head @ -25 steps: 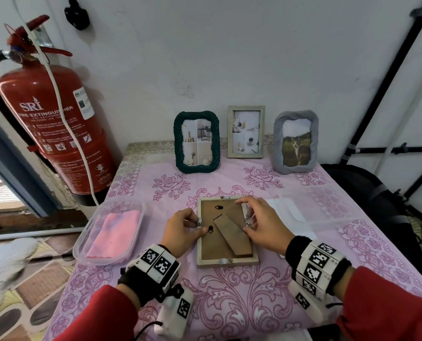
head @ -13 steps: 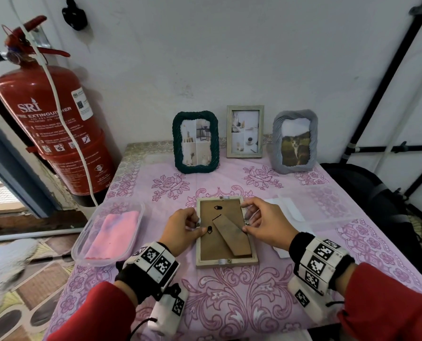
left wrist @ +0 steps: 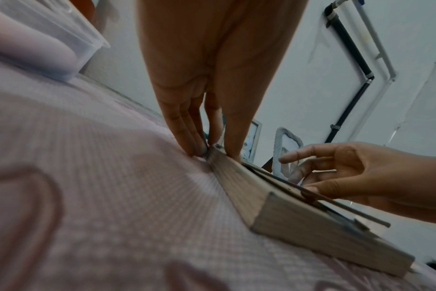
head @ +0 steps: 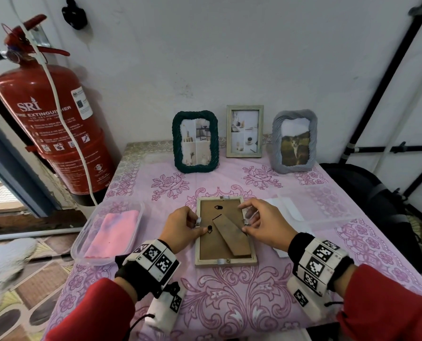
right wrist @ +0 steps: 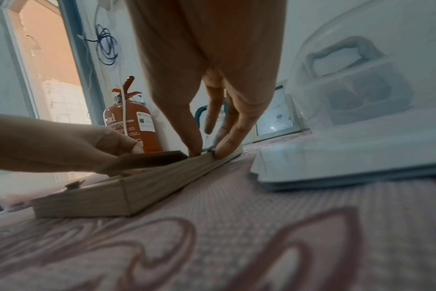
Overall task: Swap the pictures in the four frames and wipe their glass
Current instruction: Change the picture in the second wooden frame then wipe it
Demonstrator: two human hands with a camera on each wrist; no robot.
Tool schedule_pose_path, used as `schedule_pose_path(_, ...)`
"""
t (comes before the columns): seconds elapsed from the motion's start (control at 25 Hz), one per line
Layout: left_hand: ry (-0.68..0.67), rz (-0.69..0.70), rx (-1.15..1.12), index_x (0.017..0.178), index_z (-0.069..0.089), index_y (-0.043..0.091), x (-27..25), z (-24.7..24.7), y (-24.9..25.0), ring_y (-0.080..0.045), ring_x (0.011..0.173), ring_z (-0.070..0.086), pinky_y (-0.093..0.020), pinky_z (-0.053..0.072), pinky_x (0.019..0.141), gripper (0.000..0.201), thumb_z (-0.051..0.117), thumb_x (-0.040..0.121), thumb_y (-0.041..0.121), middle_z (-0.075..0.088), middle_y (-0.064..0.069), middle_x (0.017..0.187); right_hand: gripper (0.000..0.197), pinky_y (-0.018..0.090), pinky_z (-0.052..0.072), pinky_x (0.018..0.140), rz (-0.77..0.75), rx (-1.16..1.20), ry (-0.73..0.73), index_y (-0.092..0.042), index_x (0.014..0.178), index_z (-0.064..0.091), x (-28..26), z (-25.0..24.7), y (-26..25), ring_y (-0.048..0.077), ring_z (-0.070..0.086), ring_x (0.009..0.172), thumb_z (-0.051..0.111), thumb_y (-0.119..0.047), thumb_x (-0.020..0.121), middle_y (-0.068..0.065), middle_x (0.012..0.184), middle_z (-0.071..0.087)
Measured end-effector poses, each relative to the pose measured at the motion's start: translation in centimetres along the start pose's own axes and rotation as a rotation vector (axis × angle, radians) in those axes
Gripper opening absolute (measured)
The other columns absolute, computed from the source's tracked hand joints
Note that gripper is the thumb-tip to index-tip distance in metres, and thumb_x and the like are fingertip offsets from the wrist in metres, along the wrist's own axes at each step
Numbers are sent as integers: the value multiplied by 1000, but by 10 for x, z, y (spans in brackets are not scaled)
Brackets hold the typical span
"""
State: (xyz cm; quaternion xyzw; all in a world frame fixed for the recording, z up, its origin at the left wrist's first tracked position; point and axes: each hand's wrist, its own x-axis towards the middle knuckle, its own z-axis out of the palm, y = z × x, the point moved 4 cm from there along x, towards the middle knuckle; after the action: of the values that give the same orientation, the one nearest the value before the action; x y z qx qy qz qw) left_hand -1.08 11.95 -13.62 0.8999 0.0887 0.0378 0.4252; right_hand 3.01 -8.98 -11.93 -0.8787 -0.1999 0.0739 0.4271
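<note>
A light wooden frame (head: pixel 226 260) lies face down in the middle of the pink table, its brown backboard and folded stand up. My left hand (head: pixel 200 225) pinches the frame's left rail at a small metal clip, thumb on the backboard (left wrist: pixel 233 149). My right hand (head: pixel 247 219) pinches the clip on the right rail, index finger stretched toward the top corner. The wrist views show the same frame (left wrist: pixel 299 222) (right wrist: pixel 149 187) gripped from both sides. Against the back wall stand a green frame (head: pixel 195 141), a wooden frame (head: pixel 245 131) and a grey frame (head: pixel 294 141).
A clear plastic tub (head: pixel 82 244) with a pink cloth (head: pixel 114 232) sits at the left. White sheets (head: pixel 288 210) lie right of the frame under a clear cover. A red fire extinguisher (head: pixel 52 124) hangs at the left; a black bag (head: pixel 367 193) sits past the right edge.
My right hand has drawn back from the frame's top right corner to the right rail's clip. The left hand has stayed at the left rail.
</note>
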Motion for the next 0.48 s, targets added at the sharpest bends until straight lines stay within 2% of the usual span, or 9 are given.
schedule_pose_path(0.12, 55, -35, -5, 83, 60, 9, 3, -2, 0, -14, 73, 54, -12, 43, 60, 22, 78, 74, 18, 58, 0, 75, 43, 9, 43, 57, 21, 18, 23, -10, 112, 58, 0, 0, 1, 8, 49, 63, 72, 2, 74, -1, 80, 56)
schedule_pose_path(0.32, 111, -56, -39, 91, 63, -2, 4, 0, 2, -18, 73, 56, -26, 51, 72, 28, 79, 71, 10, 60, -8, 79, 48, 9, 44, 58, 18, 4, 30, -11, 117, 51, -1, 2, -1, 9, 52, 63, 70, 2, 75, 3, 81, 57)
schedule_pose_path(0.48, 115, -41, -38, 91, 63, -2, 1, 1, 1, -17, 71, 54, -14, 45, 61, 26, 78, 73, 7, 58, -6, 76, 44, 9, 44, 58, 35, 33, 51, -8, 113, 54, -1, 1, 1, 8, 52, 63, 71, 3, 74, 5, 82, 58)
